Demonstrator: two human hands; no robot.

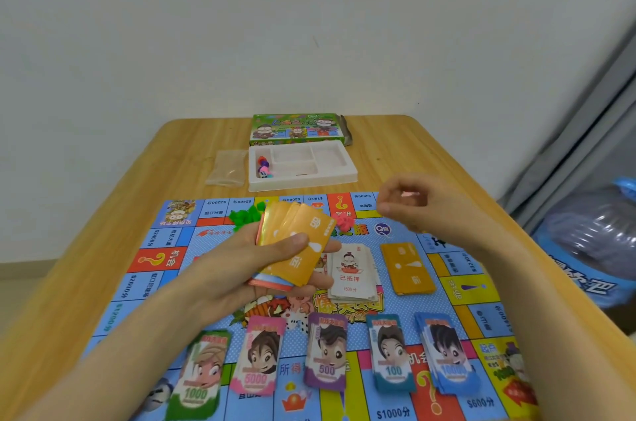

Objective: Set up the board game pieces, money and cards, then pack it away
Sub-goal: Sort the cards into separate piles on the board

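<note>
The white plastic tray (347,173) lies at the far end of the worktop (430,152). Its left compartment holds a few small coloured pawns and a die (264,168). Just behind the tray is the green game box (296,128), with its right end flap standing open. A clear plastic bag (227,167) lies flat beside the tray on the left.

The game board (165,248) is spread across the near part of the wooden worktop. Five stacks of play money run along its near edge: green 1000 notes (201,376), pink 5000 notes (258,358), purple 500 notes (327,351), teal 100 notes (390,355) and a blue stack (447,358). Near the middle, a pile of white cards (351,272) sits just beside a neat pile of orange cards (407,269). Towards the far edge there is a heap of green houses (246,216), and some red pieces (344,222) lie a little to its right. A pale wall rises behind the worktop, and a blue plastic bundle (592,241) sits off its right side.

Your left grip (241,265) is palm up above the board and closed around a fanned stack of orange cards (299,245), with the thumb pressed across the top card and the fingers curled underneath. Your right grip (413,207) is raised above the board's far right corner with its fingers curled inward. It is blurred, so you cannot tell whether it pinches anything.
</note>
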